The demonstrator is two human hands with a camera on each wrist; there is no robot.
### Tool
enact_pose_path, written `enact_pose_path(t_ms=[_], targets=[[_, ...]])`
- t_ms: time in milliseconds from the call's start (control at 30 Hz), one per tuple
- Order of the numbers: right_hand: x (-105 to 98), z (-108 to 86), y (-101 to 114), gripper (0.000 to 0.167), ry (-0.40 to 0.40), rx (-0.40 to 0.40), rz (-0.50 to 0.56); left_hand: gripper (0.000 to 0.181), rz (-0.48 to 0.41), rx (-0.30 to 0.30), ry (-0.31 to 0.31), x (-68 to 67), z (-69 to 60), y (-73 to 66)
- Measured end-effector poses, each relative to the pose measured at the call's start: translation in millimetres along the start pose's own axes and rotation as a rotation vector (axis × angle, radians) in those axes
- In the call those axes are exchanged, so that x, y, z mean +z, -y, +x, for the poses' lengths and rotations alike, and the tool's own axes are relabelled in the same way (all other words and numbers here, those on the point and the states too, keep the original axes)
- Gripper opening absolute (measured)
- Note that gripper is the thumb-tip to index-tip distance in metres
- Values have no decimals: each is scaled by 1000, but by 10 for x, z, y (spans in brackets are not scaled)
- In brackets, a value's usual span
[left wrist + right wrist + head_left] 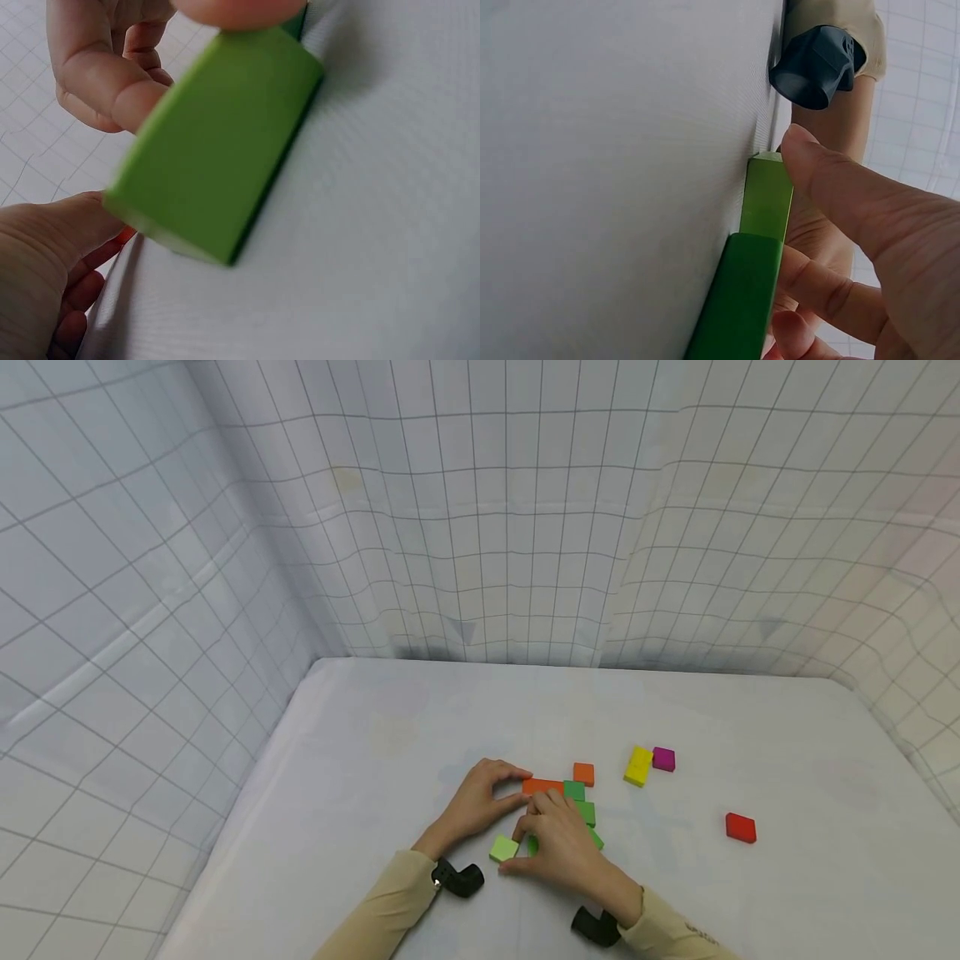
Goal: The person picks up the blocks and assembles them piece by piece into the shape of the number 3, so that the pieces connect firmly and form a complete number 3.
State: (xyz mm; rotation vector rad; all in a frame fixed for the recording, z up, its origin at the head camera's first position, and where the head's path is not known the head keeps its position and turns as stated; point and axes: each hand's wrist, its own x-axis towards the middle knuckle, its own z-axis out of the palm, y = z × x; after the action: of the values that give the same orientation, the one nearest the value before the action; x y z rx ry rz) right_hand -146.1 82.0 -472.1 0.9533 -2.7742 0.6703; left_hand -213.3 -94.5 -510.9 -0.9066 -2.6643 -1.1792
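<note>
My left hand pinches the left end of a long orange block between thumb and fingers. My right hand is nearer the front, its thumb and a finger gripping a light green block. Seen from the left wrist, that light green block is large, with right-hand fingertips on it. A darker green block stands beside the light green block in the right wrist view. Green blocks run down from the orange block's right end, partly hidden under my right hand.
A small orange block lies just behind the green ones. Farther right are a yellow block touching a purple block, and a red block. Gridded white curtains hang behind the white table.
</note>
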Motion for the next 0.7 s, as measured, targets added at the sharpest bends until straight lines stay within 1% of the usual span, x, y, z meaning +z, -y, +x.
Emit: enact_pose_path(t_ms=[133, 400, 700], targets=[[6, -6, -7, 34, -5, -5, 4, 32, 0, -5, -1, -1, 4, -6], [12, -8, 1, 34, 46, 21, 6, 33, -6, -1, -13, 8, -6, -1], [12, -10, -4, 35, 57, 27, -9, 32, 9, 10, -7, 8, -3, 4]])
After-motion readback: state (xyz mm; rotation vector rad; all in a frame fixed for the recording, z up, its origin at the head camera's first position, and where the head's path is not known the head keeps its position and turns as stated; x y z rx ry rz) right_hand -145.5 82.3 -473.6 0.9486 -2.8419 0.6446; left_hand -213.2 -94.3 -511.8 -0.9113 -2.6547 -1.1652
